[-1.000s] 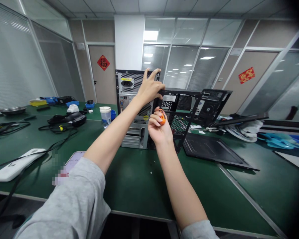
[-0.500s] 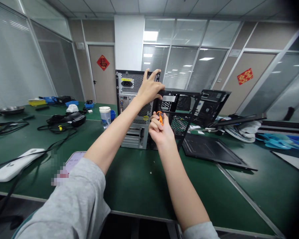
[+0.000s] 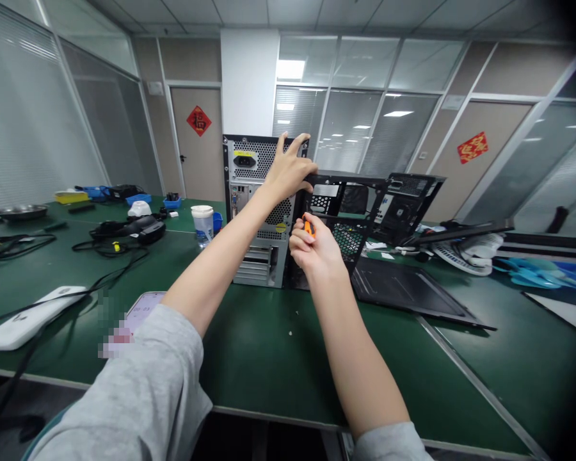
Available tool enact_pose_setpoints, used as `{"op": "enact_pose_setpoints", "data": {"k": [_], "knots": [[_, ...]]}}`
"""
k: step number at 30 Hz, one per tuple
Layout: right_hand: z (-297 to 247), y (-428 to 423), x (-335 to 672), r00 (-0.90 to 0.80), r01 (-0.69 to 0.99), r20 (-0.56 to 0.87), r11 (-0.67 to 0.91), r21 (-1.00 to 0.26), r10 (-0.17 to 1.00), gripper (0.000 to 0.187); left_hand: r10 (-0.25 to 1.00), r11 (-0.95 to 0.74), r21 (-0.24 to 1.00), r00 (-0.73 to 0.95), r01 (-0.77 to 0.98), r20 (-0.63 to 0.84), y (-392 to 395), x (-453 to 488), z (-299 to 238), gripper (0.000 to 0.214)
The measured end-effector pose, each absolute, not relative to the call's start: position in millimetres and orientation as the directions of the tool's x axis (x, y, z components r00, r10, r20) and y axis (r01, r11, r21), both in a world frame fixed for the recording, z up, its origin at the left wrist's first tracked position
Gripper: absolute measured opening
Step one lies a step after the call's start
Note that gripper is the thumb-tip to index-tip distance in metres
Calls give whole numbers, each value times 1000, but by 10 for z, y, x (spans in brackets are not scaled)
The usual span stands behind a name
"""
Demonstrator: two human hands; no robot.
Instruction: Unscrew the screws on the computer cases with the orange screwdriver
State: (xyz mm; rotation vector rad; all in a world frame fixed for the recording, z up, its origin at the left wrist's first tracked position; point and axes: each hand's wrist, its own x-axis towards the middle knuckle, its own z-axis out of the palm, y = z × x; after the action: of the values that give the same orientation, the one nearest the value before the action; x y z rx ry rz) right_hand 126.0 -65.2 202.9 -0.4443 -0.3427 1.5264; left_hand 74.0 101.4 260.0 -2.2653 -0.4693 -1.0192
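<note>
The right hand [image 3: 315, 246] has its grip closed around the orange tool [image 3: 309, 228], whose long axis seems pointing toward the case [image 3: 266, 242]. Above it, the left hand [image 3: 289, 171] spreads over the case's edge; whether it pinches, I cannot tell.

Cool, soft light is covering the table [image 3: 249, 358]; reflections are glaring in the far windows [image 3: 352, 115]. Edges are looking stretched, right corners are lying dark, and pixelation is partly masking the lilac phone [image 3: 145, 307].
</note>
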Motion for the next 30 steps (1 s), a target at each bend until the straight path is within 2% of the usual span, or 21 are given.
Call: {"op": "enact_pose_setpoints", "data": {"k": [4,7,18,30], "knots": [[2041,-649,1245,33,-865,-70,-6,-501,997,31,101,-742,-372,642,558,760,917,740,2621,22],[2051,-662,1245,24,-886,-80,-16,-463,997,32,129,-730,-365,641,578,757,864,743,2634,18],[2100,-689,1253,5,-954,-98,-25,-299,995,28,84,-755,-368,637,543,766,981,748,2602,22],[2037,-624,1262,-18,-982,-14,-20,-190,1000,30,65,-751,-381,636,539,769,979,752,2600,22]]}}
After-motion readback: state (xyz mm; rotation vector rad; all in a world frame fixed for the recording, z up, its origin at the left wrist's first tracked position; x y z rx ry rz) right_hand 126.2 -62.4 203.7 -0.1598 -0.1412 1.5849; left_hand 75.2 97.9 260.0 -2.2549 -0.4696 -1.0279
